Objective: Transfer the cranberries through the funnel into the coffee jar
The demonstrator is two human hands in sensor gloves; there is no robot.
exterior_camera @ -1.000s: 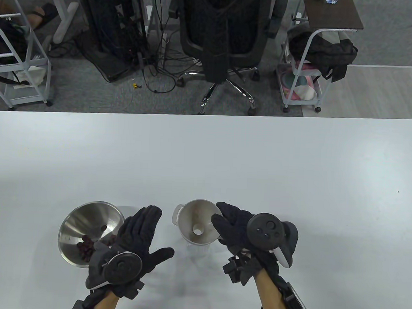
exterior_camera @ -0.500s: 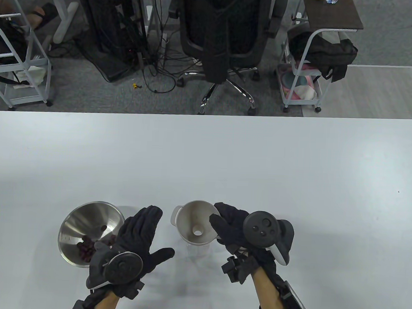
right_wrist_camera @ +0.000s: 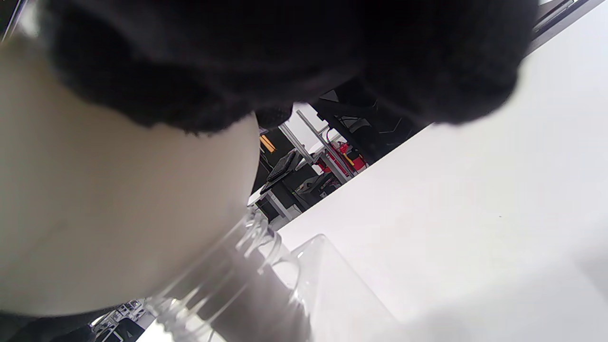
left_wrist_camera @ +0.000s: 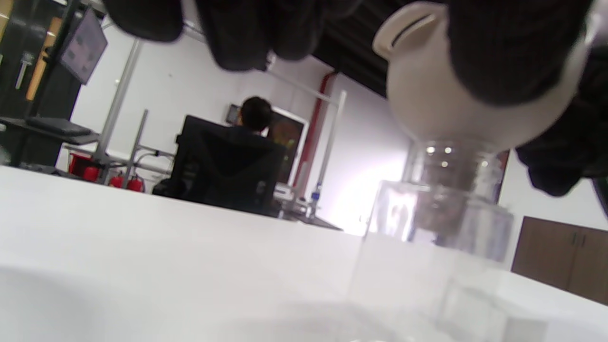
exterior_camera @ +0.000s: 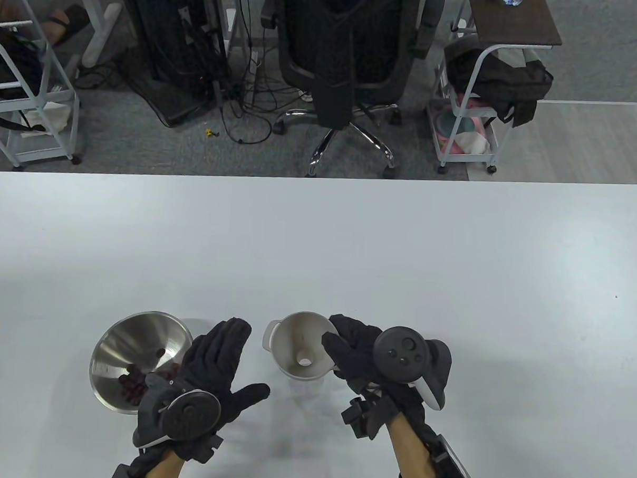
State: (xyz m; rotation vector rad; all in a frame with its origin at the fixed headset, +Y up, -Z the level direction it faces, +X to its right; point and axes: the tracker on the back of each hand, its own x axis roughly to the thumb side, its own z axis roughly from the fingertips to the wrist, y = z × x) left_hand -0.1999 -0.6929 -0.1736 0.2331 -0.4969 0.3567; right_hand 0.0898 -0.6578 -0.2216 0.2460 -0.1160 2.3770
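While the left hand [exterior_camera: 207,371] lay just as it had a second earlier, palm down and fingers spread flat at the lower left of the frame, the right hand [exterior_camera: 366,357] had drifted a touch toward the lower left, its tracker [exterior_camera: 400,353] shifting with it. Its fingers [exterior_camera: 340,337] gripped the right rim of the white funnel [exterior_camera: 298,349], which had edged the same way, though hardly at all. The funnel sat in the mouth of the clear coffee jar [exterior_camera: 305,389], low in the centre of the frame; in the left wrist view the funnel [left_wrist_camera: 441,118] rested on the jar's threaded neck [left_wrist_camera: 446,190]. Just left of the left hand, the steel bowl [exterior_camera: 134,347] stood tilted, unmoved, with the dark cranberries [exterior_camera: 132,385] heaped in its lower part, partly behind the glove. Nothing showed inside the funnel's cone.

Beyond the hands, the white worktop [exterior_camera: 318,249] stretched across the frame's middle. Past its far edge lay grey carpet, with a black office chair [exterior_camera: 342,55] at the upper centre, a tangle of cables [exterior_camera: 245,104] and dark equipment to its left, white metal racks at the upper left, and a white trolley [exterior_camera: 471,124] holding a dark bag at the upper right.
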